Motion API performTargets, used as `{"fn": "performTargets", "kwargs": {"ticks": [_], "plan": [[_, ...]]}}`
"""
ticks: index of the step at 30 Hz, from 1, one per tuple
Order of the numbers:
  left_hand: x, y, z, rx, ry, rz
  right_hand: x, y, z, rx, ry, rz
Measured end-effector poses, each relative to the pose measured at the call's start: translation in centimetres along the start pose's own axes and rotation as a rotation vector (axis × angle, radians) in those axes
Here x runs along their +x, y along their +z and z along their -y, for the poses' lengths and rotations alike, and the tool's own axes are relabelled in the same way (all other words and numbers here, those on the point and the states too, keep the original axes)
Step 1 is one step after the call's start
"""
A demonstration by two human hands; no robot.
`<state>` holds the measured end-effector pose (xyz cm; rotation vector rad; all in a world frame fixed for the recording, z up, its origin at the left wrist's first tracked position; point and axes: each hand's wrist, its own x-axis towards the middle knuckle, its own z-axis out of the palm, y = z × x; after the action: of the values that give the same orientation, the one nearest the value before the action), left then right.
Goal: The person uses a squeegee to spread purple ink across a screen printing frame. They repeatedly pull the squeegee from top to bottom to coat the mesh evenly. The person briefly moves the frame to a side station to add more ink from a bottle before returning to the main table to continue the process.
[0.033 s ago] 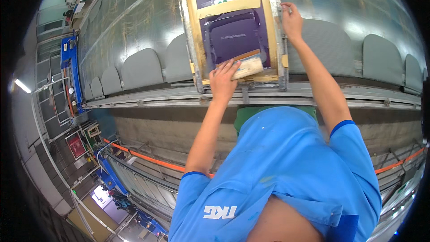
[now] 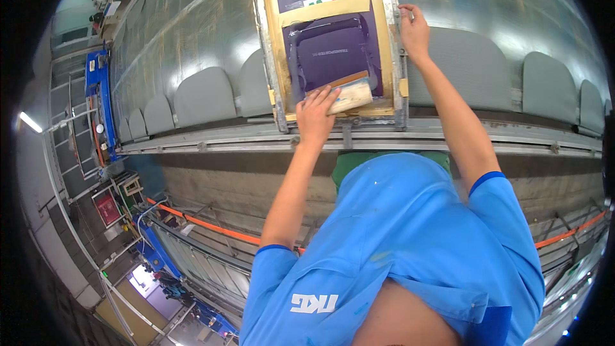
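A screen printing frame (image 2: 394, 64) lies ahead of me on the long table, with a purple mesh (image 2: 333, 51) inside yellowish tape borders. Across the near end of the mesh rests a squeegee (image 2: 352, 97), a pale wooden handle with a brown blade edge. My left hand (image 2: 316, 115) is closed over the left end of that handle. At the frame's right side, my right hand (image 2: 414, 32) has its fingers bent against the outer edge, gripping it. A glossy dark band of what looks like ink rings the mesh's middle.
Grey rounded flat panels (image 2: 205, 97) lie in a row along the table on both sides of the frame. A metal rail (image 2: 243, 140) runs along the table's near edge. Blue machinery (image 2: 102, 96) stands at the far left. An orange rail (image 2: 205, 222) passes behind me.
The printing frame has shifted slightly to the left against the grey panels, and both hands and the squeegee have moved along with it. The grips look the same.
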<state>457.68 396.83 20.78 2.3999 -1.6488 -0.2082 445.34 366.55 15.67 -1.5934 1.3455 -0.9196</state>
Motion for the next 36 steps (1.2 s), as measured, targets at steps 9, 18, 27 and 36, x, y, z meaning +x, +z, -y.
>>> {"fn": "performTargets", "kwargs": {"ticks": [9,18,27,36], "plan": [[-2.9,0.2,5.5,0.046,0.059,-0.002,-1.8,4.2,0.9,-0.026,0.084,0.015],[1.9,0.4,8.3,0.147,0.201,-0.069,-1.7,5.4,-0.4,-0.094,0.106,0.001],[16.9,-1.6,9.7,0.062,0.136,0.032,-1.9,5.3,-0.1,-0.130,0.102,-0.015],[-0.5,-0.2,7.3,0.096,0.153,0.015,-1.7,5.1,0.3,-0.104,0.097,-0.001]]}}
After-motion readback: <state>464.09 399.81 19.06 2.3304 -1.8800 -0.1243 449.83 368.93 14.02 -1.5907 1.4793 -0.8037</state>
